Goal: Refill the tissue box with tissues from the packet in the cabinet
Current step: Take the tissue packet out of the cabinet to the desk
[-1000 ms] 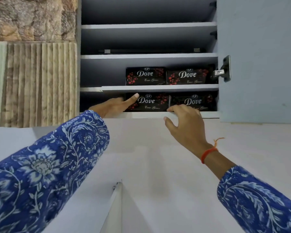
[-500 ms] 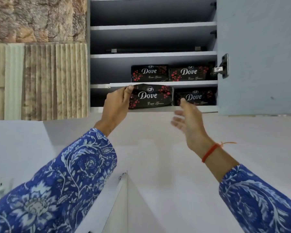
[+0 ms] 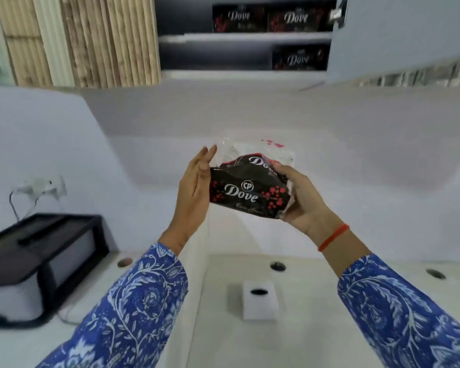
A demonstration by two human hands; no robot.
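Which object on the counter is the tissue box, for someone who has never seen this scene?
Start at the white counter below the open cabinet. Directly beneath the black Dove packet, held between the left hand and the right hand, sits the tissue box. It is small, white and square, with a dark oval slot on top, unlike the black-topped appliance far left.

white desk (image 3: 316,341) carrying white tissue box (image 3: 260,300) mid-surface, black-topped printer (image 3: 37,258) sitting at its left end; cabinet shelves (image 3: 245,37) holding three Dove packets (image 3: 299,58)
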